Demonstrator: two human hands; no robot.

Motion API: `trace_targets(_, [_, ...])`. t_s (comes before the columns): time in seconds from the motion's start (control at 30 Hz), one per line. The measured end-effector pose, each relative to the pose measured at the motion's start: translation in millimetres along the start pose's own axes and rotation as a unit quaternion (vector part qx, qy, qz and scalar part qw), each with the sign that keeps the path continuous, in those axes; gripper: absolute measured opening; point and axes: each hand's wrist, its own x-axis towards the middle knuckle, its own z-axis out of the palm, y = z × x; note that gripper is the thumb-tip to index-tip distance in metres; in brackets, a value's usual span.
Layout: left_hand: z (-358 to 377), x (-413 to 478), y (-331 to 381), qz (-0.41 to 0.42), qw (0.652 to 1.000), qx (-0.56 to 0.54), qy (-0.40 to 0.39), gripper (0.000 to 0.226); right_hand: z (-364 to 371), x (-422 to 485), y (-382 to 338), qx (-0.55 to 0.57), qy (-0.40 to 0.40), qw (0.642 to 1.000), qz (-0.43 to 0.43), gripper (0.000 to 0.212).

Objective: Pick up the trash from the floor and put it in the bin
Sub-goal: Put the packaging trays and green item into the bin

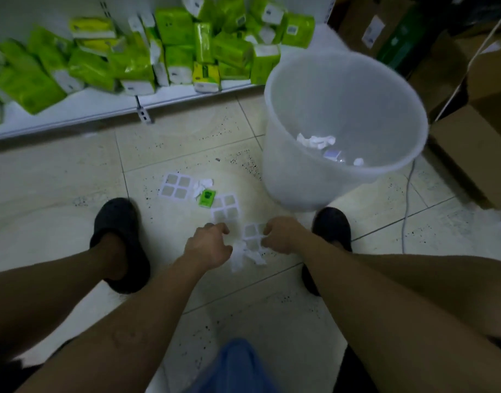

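Head view is showing me the bin point(277, 165) holding crumpled tissues point(316, 140) and a small packet point(332, 154), just beyond the right hand point(281, 236), whose curled fingers are pinching a grid sheet point(252, 231) on the floor point(73, 171). The left hand point(209, 246) is curling beside a loose tissue point(243, 258); I cannot tell whether it is gripping; a green packet point(207, 197) is lying ahead.

Speckled pale tile floor point(186, 143), white shelf point(73, 106) of green tissue packs point(175, 32), cardboard boxes point(476, 154).

Left grip point(208, 246) and right grip point(280, 236) lowered, fingers curled
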Motion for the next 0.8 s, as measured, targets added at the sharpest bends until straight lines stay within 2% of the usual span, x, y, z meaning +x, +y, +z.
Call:
trace_targets(0.17, [39, 30, -32, -0.011, 0.999, 0.028, -0.044, 0.057, 66, 48, 1, -0.001, -0.073, 0.997, 0.031, 0.044])
trace_targets(0.3, [76, 56, -45, 0.004, 0.997, 0.044, -0.063, 0.062, 101, 78, 13, 0.052, -0.027, 0.995, 0.084, 0.046])
trace_targets(0.47, [111, 91, -44, 0.043, 0.992, 0.096, -0.072, 0.080, 132, 112, 31, 0.060, 0.012, 0.990, 0.127, 0.044])
trace_targets(0.57, [129, 108, -45, 0.051, 0.986, 0.134, -0.084, 0.083, 148, 127, 38, 0.054, 0.024, 0.989, 0.137, 0.044])
trace_targets(0.63, [138, 117, -49, 0.055, 0.985, 0.147, -0.073, 0.075, 156, 137, 41, 0.052, 0.034, 0.987, 0.148, 0.038])
trace_targets(0.73, [144, 124, -57, 0.064, 0.988, 0.136, -0.034, 0.050, 163, 147, 45, 0.043, 0.038, 0.987, 0.150, 0.018])
trace_targets(0.8, [142, 125, -62, 0.054, 0.993, 0.097, -0.041, 0.034, 162, 147, 47, 0.052, 0.033, 0.987, 0.151, 0.007])
